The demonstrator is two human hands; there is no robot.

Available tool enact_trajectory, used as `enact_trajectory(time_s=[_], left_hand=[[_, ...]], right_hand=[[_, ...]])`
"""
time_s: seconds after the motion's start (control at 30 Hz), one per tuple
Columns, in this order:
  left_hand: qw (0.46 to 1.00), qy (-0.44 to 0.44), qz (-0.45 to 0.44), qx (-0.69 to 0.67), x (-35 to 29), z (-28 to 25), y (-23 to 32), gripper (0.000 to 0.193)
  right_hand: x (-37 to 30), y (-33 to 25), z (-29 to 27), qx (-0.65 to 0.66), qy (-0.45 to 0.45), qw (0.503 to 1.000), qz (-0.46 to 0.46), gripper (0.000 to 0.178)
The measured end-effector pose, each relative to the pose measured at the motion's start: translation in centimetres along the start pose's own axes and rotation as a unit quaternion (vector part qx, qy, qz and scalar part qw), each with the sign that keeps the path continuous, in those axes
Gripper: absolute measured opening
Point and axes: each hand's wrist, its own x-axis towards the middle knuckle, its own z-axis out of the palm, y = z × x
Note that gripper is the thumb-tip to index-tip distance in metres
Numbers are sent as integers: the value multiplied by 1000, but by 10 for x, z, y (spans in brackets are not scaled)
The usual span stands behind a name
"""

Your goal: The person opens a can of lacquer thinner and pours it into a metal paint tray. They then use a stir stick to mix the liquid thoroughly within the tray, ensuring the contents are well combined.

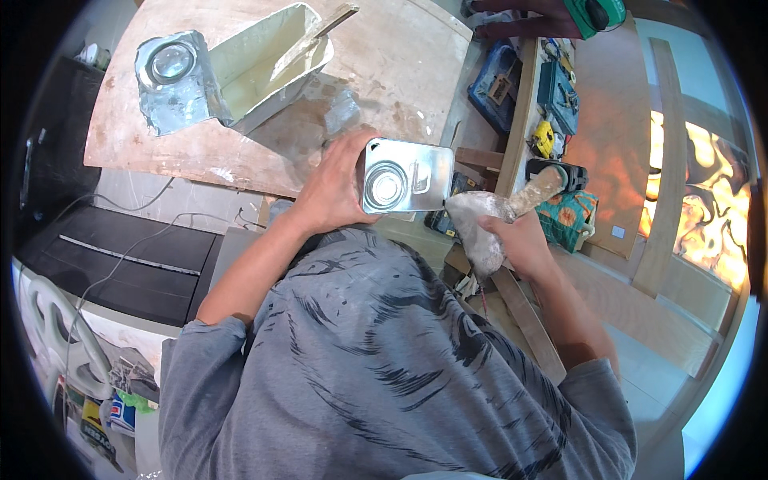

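A rectangular metal can (pixel 432 178) with a round cap is in front of my chest, its capped face turned up. My left hand (pixel 340 180) is closed around its left side. My right hand (pixel 522 240) grips a wide, whitish scraper (pixel 478 224) by its blade, with the worn wooden handle pointing up and to the right. One blade corner is close to the can's right edge; I cannot tell whether they touch. A long off-white trough (pixel 240 84) sits on the table, a wood-handled tool (pixel 316 36) leaning in it. Beside the trough lies a bent, cut metal can top (pixel 172 80).
The stained wooden table (pixel 400 88) lies ahead. Blue tool trays (pixel 558 96), a yellow tool (pixel 544 138) and a green patterned bag (pixel 568 218) are at the right. Cables (pixel 132 244) run along the left. Another person's legs (pixel 528 18) show at the far right.
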Motion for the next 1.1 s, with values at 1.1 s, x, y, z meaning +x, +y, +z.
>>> enact_trajectory(time_s=[1.1], left_hand=[[999,33,34,26,-6,-48,82,143]], right_hand=[[-30,-24,-41,400,281,868,-92,38]])
